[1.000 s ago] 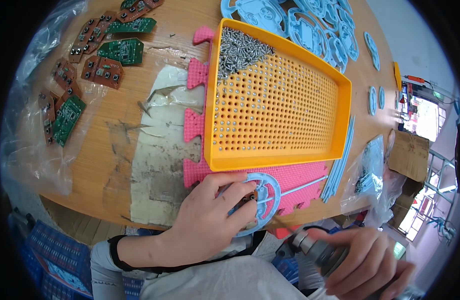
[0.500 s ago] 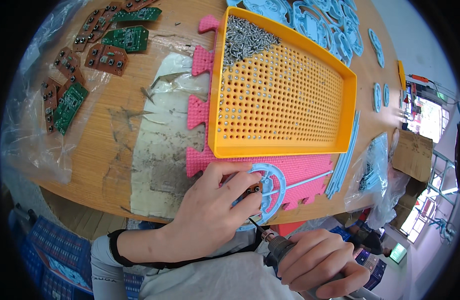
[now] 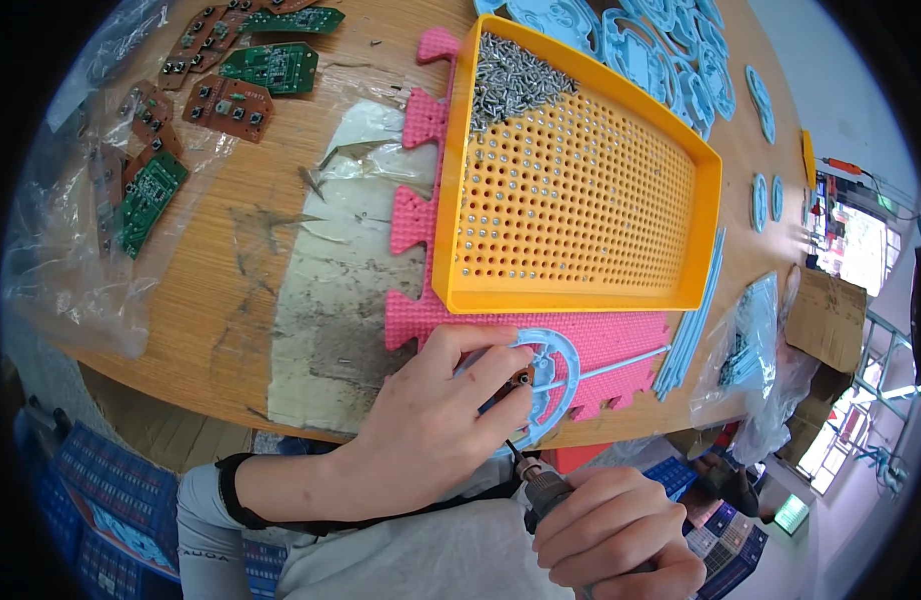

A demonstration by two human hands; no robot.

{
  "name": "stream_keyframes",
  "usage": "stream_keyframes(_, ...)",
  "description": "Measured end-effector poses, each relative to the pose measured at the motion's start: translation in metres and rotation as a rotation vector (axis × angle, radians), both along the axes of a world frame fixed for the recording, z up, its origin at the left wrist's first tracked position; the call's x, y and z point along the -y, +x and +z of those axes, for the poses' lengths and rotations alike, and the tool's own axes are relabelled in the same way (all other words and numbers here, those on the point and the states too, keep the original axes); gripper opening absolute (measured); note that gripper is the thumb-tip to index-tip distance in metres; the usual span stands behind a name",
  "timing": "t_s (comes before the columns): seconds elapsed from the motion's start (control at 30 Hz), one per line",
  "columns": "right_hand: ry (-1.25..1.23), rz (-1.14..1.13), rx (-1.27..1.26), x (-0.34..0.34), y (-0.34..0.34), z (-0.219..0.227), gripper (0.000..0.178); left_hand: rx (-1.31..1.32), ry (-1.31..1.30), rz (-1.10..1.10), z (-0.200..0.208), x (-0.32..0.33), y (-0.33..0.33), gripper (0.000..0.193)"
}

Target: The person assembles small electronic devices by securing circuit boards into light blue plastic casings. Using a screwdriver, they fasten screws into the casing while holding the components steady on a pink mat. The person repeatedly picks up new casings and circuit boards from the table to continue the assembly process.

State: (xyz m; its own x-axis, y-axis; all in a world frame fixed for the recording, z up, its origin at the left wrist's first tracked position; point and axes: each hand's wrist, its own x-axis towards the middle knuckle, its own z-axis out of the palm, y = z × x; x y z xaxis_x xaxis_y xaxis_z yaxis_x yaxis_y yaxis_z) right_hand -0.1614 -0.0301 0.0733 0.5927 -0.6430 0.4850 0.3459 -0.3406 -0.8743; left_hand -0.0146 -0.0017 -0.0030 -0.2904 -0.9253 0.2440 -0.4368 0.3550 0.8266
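Observation:
A light-blue curved plastic housing (image 3: 569, 385) lies at the near edge of the pink mat, held under the fingers of my left hand (image 3: 426, 415). Part of a brown circuit board (image 3: 522, 379) shows inside it; my fingers hide the rest. A thin light-blue rod (image 3: 626, 361) runs from the housing to the right across the mat. My right hand (image 3: 613, 532) is wrapped around an electric screwdriver (image 3: 548, 490). Its dark bit points up and left at the housing's near side, close to my left fingers; whether the tip touches a screw is hidden.
Beyond the housing stands a yellow tray (image 3: 711, 215) of small holes, with loose screws (image 3: 516, 80) heaped in its far left corner. Green and brown circuit boards (image 3: 271, 68) lie far left near clear plastic. Blue rods (image 3: 693, 315) lie right of the tray; more blue housings (image 3: 641, 55) sit behind.
The screwdriver and my right hand have shifted slightly left, closer to my left hand. The table and tray sit a little further right in the picture. My left hand keeps its hold.

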Motion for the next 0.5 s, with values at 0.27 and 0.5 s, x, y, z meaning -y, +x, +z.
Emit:
stream_keyframes(0.27, 0.083, 0.324, 0.083, 0.031, -0.006, 0.0, 0.039, -0.004, 0.02, -0.002, 0.001, 0.001, 0.0, 0.028)
stream_keyframes(0.5, -0.061, -0.111, 0.128, 0.044, -0.005, 0.03, 0.043, -0.101, 0.012, -0.009, -0.008, 0.002, 0.001, 0.03)
